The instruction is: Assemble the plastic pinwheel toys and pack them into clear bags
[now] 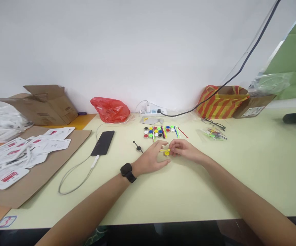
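My left hand (151,159), with a black watch on its wrist, curves around a small yellow disc (166,153) on the table, its thumb and fingers apart. From the other side, my right hand (182,150) has its fingertips pinched at the right end of a thin yellow arrow-shaped pointer (165,150). This pointer lies above or just behind the yellow disc; whether they touch I cannot tell. Left of my left hand rests a black arrow spinner (138,148). Behind both hands are rows of coloured discs (153,132) and several loose pointers, among them a red pointer (183,132).
A phone (103,143) with a white cable lies left. Behind stand a red plastic bag (110,110), a power strip (153,111) and a striped bag (221,102). Glasses (213,123) and a clear bag of pointers (214,134) lie right. White cards (12,176) cover cardboard at far left.
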Demonstrator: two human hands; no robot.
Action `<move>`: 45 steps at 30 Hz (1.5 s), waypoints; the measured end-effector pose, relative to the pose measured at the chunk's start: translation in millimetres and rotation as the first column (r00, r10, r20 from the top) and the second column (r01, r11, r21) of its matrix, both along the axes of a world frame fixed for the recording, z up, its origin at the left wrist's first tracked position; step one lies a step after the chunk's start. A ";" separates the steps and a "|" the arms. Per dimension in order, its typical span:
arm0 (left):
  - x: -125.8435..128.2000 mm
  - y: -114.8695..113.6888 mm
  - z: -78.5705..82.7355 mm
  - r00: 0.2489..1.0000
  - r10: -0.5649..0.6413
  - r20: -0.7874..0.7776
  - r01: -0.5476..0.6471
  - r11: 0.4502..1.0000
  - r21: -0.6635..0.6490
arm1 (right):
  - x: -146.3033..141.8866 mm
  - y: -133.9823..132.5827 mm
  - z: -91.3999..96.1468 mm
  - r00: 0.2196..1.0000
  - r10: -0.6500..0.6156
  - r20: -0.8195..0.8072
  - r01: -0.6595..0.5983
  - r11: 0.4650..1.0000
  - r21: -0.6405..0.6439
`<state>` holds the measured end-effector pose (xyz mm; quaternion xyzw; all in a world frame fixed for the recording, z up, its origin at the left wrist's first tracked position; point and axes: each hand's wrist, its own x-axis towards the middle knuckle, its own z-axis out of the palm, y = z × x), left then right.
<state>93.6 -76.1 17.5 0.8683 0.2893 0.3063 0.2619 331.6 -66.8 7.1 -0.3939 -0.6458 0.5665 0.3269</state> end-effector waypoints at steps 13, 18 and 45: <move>-1.6 15.6 -16.3 0.985 -0.048 0.166 0.095 0.953 -0.287 | -3.3 -3.4 3.0 0.997 -0.010 -0.081 0.010 1.000 0.011; -2.5 14.1 -13.2 0.983 -0.023 0.183 0.084 0.940 -0.331 | -5.1 -6.6 6.9 0.990 -0.030 -0.138 0.021 0.997 -0.068; -3.3 18.3 -11.0 0.978 -0.084 0.188 0.151 0.916 -0.372 | -14.2 -10.5 -2.4 0.999 0.006 0.037 -0.005 1.000 -0.018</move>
